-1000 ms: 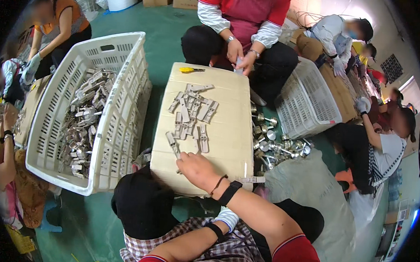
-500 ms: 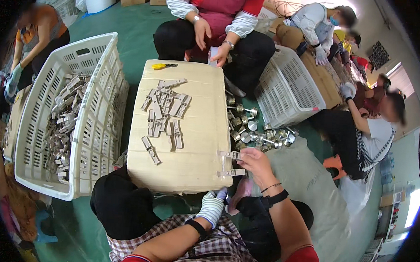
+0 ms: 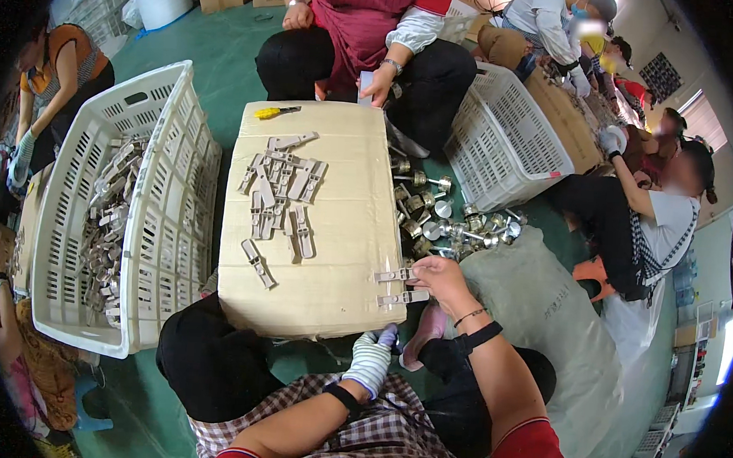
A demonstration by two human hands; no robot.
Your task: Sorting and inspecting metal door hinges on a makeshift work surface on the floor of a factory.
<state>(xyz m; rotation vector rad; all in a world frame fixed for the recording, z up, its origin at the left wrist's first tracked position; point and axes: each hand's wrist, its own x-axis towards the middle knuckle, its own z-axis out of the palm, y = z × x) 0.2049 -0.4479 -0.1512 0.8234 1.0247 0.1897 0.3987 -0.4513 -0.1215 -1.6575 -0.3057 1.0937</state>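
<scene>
Well left of the grip stands a white crate, then a pile of clips on a cardboard box. Nearer the wearer than the grip is the gloved left hand, its hold indeterminable; the bare right hand pinches a grey clip at the box's right edge.

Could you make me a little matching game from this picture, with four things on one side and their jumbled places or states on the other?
Things:
1. Left hand
2. Right hand
3. Yellow-handled cutter
4. Shiny round metal parts

Places or states:
A. On the far left of the box top
B. Bare, fingertips on a grey clip-like part
C. Heaped to the right of the box
D. In a whitish striped glove

Pairs: 1-D, 2-B, 3-A, 4-C
</scene>
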